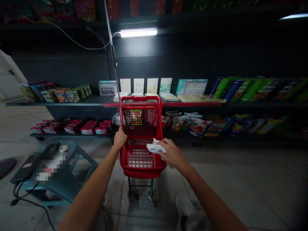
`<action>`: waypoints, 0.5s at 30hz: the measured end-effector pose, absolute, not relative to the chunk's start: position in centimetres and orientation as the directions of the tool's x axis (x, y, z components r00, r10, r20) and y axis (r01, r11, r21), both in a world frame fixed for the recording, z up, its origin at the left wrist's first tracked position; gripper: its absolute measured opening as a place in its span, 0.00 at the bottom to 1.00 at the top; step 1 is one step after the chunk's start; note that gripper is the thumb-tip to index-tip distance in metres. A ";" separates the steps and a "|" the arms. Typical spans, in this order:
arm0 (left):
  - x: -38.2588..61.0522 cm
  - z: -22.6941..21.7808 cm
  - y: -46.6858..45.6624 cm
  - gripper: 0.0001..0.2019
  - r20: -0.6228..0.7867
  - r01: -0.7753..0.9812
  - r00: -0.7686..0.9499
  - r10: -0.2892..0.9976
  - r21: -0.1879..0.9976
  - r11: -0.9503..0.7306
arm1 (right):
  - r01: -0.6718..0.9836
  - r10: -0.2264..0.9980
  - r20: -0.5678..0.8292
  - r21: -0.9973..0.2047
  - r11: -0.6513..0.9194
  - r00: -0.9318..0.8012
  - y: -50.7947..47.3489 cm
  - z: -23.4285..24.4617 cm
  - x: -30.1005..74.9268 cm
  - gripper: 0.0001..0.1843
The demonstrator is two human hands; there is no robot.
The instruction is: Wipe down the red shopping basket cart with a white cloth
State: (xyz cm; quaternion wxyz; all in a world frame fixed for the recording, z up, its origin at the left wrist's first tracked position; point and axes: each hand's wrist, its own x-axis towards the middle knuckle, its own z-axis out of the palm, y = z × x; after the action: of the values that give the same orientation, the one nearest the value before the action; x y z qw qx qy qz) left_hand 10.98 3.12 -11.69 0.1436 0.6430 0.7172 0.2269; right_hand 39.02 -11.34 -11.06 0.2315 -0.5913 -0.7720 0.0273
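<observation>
A small red shopping cart (144,173) stands in front of me, its basket a plastic grid on a metal frame with wheels. On the cart's left side rim, my left hand (120,139) is closed around the edge. My right hand (172,152) grips a crumpled white cloth (156,148), held at the right rim of the basket. Part of the cloth hangs over the basket's inside. Whether the right fingers also touch the rim, I cannot tell. A thin metal pole (112,48) rises near the cart's left side.
Behind the cart, a dark shelf (91,100) carries books, boxes and snack bags. Small red boxes (73,126) and snack bags (201,125) fill the lower shelf. At left stands a blue-grey plastic stool (79,154) with cables and a blurred-out item. A lamp (138,32) glows above.
</observation>
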 end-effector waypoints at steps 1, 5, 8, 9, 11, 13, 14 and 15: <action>10.8 -11.7 3.1 0.24 0.083 0.859 -0.131 0.988 0.507 0.071 | 0.898 0.922 0.352 -0.336 0.286 -0.161 -10.7 -11.3 39.1 0.21; 10.7 -11.1 2.4 0.25 0.068 0.861 -0.118 0.991 0.504 0.067 | 0.901 0.895 0.438 -0.349 0.258 -0.087 -7.6 -11.8 39.5 0.21; 10.8 -10.6 1.6 0.24 0.054 0.856 -0.118 0.992 0.511 0.074 | 0.923 0.874 0.475 -0.284 0.261 -0.101 -5.0 -11.2 39.5 0.20; 10.9 -10.5 1.3 0.24 0.046 0.854 -0.127 0.991 0.514 0.085 | 0.926 0.864 0.493 -0.269 0.264 -0.104 -4.1 -10.8 39.4 0.19; 10.9 -10.4 1.0 0.24 0.041 0.844 -0.147 0.988 0.526 0.104 | 0.922 0.825 0.555 -0.258 0.288 -0.102 -2.4 -10.0 38.9 0.20; 10.8 -10.4 0.8 0.24 0.050 0.833 -0.161 0.986 0.543 0.108 | 0.907 0.778 0.619 -0.259 0.333 -0.108 -0.5 -9.4 37.9 0.21; 10.8 -10.5 0.8 0.24 0.057 0.826 -0.162 0.985 0.554 0.103 | 0.896 0.764 0.634 -0.266 0.355 -0.115 0.5 -9.2 37.2 0.21; 10.7 -10.5 0.8 0.24 0.065 0.818 -0.159 0.985 0.567 0.095 | 0.885 0.763 0.635 -0.278 0.373 -0.121 1.6 -9.1 36.4 0.21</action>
State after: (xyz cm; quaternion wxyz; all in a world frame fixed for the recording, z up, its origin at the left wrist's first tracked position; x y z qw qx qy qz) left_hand 10.68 0.79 -10.51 0.1689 0.6259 0.7203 0.2467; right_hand 36.36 1.57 -9.13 0.3642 -0.5537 -0.7441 -0.0840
